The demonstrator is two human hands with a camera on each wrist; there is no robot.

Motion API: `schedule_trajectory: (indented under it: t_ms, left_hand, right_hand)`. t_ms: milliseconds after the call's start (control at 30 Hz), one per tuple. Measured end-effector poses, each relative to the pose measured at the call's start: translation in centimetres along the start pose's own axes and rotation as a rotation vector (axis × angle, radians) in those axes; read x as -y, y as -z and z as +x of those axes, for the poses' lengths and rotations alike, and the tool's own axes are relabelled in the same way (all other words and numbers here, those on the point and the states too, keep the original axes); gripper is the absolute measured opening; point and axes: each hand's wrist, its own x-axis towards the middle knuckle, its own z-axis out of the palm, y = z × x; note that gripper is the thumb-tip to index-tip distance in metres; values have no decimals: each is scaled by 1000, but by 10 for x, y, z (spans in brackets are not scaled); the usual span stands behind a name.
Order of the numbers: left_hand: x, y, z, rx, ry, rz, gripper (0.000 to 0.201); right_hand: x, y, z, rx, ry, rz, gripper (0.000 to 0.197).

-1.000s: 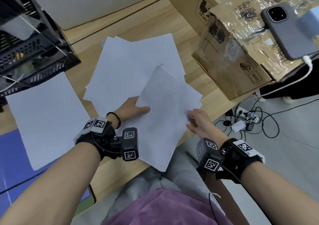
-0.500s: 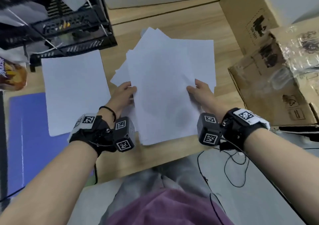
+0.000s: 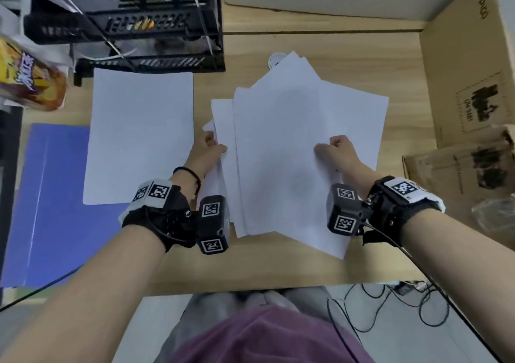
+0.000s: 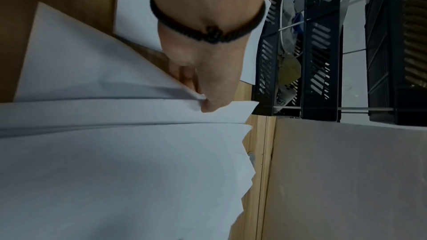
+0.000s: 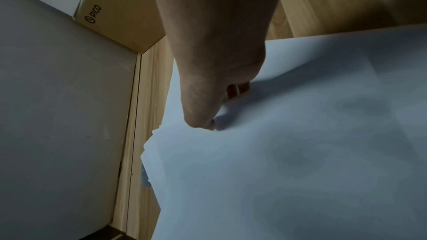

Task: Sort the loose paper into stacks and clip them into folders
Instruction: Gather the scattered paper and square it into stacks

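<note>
2 piles show on the bench [image 3: 278,268]: 1 squared stack [image 3: 140,137] lies flat by your left arm, while the loose paper [image 3: 301,151] fans out unevenly in the middle. Your left hand [image 3: 207,151] pinches the fan's left edges and your right hand [image 3: 338,152] pinches its right side, fingers curled (thumb on top). Judging by this, sorting is partway; squaring remains, and nothing is clipped into the blue folder [image 3: 53,206] yet.

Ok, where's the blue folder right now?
In the head view, the flat blue folder lies at the desk's left edge, partly under the neat stack of white paper, below the orange snack bag and left of the left hand.
</note>
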Motion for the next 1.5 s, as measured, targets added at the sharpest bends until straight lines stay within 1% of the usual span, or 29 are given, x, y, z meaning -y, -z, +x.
schedule_trajectory:
  t_ms: [67, 100, 133, 167, 200, 233, 267, 367, 433, 500, 533, 567, 600, 633, 667, 700, 767, 800, 867, 900, 933, 967, 1033, 1167, 1233, 1367, 1433, 1467, 1500]
  left_hand:
    - [0, 1, 2, -28, 36, 7, 45]
    - [2, 1, 2, -31, 44, 16, 53]
    - [1, 1, 0, -18, 46, 22, 53]
    - [3, 1, 0, 0, 29, 28, 50]
    - [2, 0, -2, 19, 13, 49, 47]
    - [3, -1, -2, 24, -27, 89, 44]
    - [2, -2, -3, 14, -69, 130, 40]
    - [-4, -8, -6, 22, -225, 182, 24]
    - [-8, -13, -7, 44, -243, 225, 12]
    - [-6, -14, -3, 11, -247, 277, 28]
    - [-5, -14, -1, -4, -244, 291, 31]
    - [-2, -12, 1, -27, -227, 309, 27]
    - [-1, -10, 2, -52, -215, 330, 20]
    - [0, -7, 0, -76, -210, 339, 15]
    - [2, -4, -1, -79, -210, 325, 11]
    - [3, -1, -3, -67, -215, 294, 10]
    - [6, 6, -6, -38, -215, 247, 25]
    - [7, 7, -8, -34, -211, 239, 25]
    - [10, 8, -11, -27, -190, 236, 10]
    - [11, 9, -12, -13, -176, 231, 11]
    - [13, 9, -14, 4, -160, 245, 20]
    - [14, 10, -18, 34, -143, 264, 24]
    - [21, 12, -22, 85, -116, 259, 19]
    - [32, 15, -34, 123, -79, 179, 7]
    - [38, 18, -39, 144, -54, 137, 11]
    - [49, 24, -48, 179, -45, 92, 25]
    - [53, 28, -50, 166, -46, 76, 26]
    - [55, 29, -51, 164, -46, 60, 26]
    - [57, 31, -51, 165, -51, 41, 29]
  right_hand:
    - [1, -3, 0, 30, -33, 88, 22]
    - [-1, -4, 3, 45, -37, 120, 25]
    - [-1, -3, 4, 56, -24, 122, 29]
    - [-2, -2, 7, 64, 7, 94, 29]
    - [-1, 0, 9, 71, 40, 69, 22]
    - [-2, 2, 10, 87, 51, 52, 14]
    - [-3, 3, 12, 113, 50, 59, 10]
    - [-9, 3, 14, 194, 14, 108, 12]
    - [-14, 3, 15, 130, -7, 71, 13]
    - [-19, 7, 18, 8, -1, -90, 33]
    - [-20, 11, 17, -55, 28, -152, 37]
    - [-20, 16, 16, -107, 58, -187, 33]
    - [-22, 22, 14, -141, 92, -192, 25]
    - [-22, 29, 11, -137, 108, -155, 16]
    - [-25, 36, 10, -126, 119, -121, 11]
    - [-28, 43, 7, -101, 123, -108, 14]
    - [-33, 53, 3, -44, 133, -136, 21]
    - [-36, 55, 1, -18, 140, -154, 23]
    - [-39, 54, -6, 12, 143, -160, 24]
    - [-40, 50, -10, 20, 136, -150, 25]
    - [-41, 45, -13, 26, 138, -134, 24]
    - [-41, 40, -18, 42, 136, -120, 23]
    - [-41, 26, -24, 87, 130, -85, 22]
    - [-40, -4, -29, 214, 103, -33, 20]
    - [-36, -18, -31, 242, 89, -30, 20]
    - [-34, -35, -33, 317, 82, -56, 26]
    - [-36, -39, -33, 330, 99, -95, 16]
    - [-38, -39, -33, 317, 115, -106, 11]
    - [-39, -38, -34, 284, 136, -123, 10]
